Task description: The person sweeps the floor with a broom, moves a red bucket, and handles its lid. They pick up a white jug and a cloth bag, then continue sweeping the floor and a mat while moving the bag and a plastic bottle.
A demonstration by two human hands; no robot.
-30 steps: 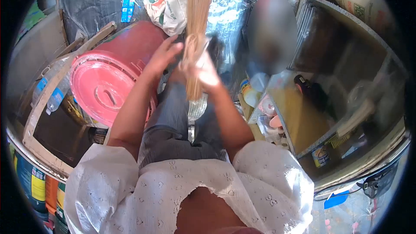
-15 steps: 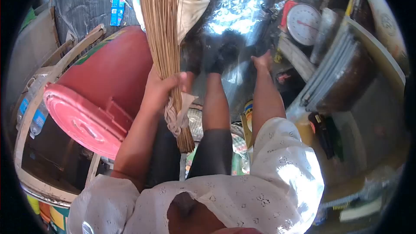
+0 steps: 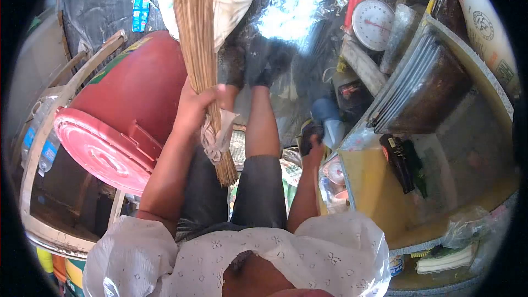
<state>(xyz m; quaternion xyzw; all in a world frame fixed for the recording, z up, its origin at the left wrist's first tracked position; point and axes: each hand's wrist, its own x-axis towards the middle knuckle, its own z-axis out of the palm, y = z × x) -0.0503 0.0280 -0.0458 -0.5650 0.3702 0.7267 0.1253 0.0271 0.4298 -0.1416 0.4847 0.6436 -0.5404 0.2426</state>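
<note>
My left hand (image 3: 195,104) is wrapped around a bundle of thin brown sticks, a stick broom (image 3: 195,33), just above the pale cloth (image 3: 216,137) knotted round its lower end. The sticks extend up past the top edge of the view, in front of a cream cloth (image 3: 234,5). Right of my legs, my right hand (image 3: 313,143) has its fingers closed at a dark object I cannot make out. Beside that hand are a blurred blue object (image 3: 325,109) and a whitish piece (image 3: 333,132).
A red lidded bin (image 3: 129,82) lies tilted on the left, by a wooden frame (image 3: 41,137). Blue and pink packets lie on the dark floor. A dial scale (image 3: 373,24) is at upper right. A yellowish open container (image 3: 374,187) with dark bottles (image 3: 397,165) is at right.
My right hand has come back from the floor ahead towards my knees, and its fingers have closed. The blue object has appeared beside it. My left hand still holds the broom, slightly shifted left.
</note>
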